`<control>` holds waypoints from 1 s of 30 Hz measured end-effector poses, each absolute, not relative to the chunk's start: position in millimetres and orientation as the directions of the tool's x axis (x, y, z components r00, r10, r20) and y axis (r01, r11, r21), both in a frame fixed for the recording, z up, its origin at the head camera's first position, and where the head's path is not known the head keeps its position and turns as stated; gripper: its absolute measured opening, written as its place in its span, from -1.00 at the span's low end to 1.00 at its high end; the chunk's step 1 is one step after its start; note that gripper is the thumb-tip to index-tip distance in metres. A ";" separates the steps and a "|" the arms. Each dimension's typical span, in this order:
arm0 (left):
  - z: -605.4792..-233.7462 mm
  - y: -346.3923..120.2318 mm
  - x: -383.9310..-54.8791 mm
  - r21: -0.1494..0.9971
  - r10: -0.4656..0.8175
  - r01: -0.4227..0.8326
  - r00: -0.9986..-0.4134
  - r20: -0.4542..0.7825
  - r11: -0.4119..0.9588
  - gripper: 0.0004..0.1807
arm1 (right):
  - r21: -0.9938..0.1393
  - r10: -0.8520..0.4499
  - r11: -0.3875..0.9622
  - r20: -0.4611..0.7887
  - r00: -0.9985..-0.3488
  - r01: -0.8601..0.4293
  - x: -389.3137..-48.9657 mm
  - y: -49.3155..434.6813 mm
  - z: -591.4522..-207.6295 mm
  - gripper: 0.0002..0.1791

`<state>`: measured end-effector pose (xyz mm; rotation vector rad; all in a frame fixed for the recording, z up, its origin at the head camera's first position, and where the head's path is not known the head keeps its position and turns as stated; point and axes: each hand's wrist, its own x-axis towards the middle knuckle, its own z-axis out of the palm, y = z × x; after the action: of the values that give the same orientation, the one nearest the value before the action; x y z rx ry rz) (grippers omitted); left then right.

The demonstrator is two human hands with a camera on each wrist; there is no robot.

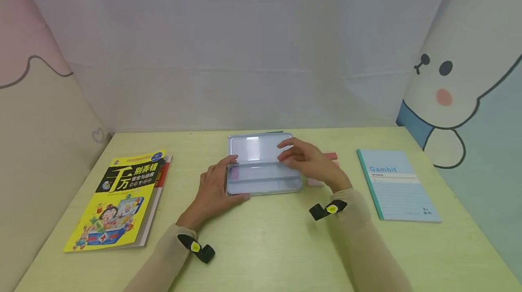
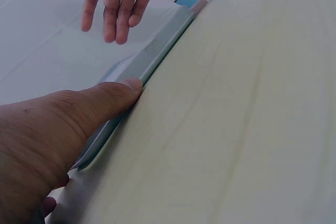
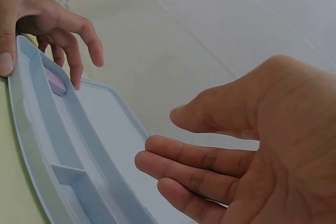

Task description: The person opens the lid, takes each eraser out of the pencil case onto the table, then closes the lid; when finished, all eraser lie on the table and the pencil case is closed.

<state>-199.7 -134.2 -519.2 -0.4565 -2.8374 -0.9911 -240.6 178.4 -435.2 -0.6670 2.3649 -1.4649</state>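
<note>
A pale blue pencil case (image 1: 265, 188) lies on the table with its lid (image 1: 261, 147) folded back towards the far edge. Its tray is divided into compartments, and a small lilac eraser-like block (image 3: 55, 82) sits in the back one at the left end. My left hand (image 1: 213, 191) holds the case's left end, thumb along the front edge and fingers round towards the hinge. Over the right part of the case hovers my right hand (image 1: 313, 163), fingers loosely bent and nothing in them, as the right wrist view (image 3: 210, 150) shows.
To the left lies a yellow children's book (image 1: 118, 210) on top of another book. A light blue notebook (image 1: 401, 192) rests at the right. Just right of the case, a red item (image 1: 331, 155) and a pink item (image 1: 315, 182) are partly hidden by my right hand.
</note>
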 end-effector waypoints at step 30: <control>-521.0 -136.0 -202.4 0.583 0.254 0.328 -0.945 0.207 0.743 0.22 | -0.869 -0.539 0.412 0.009 -0.842 -0.273 -232.2 84.3 -476.4 -0.56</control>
<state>-202.4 -136.0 -521.0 -0.4735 -2.8253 -0.9781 -232.2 84.3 -476.4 -0.7083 2.3981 -1.4000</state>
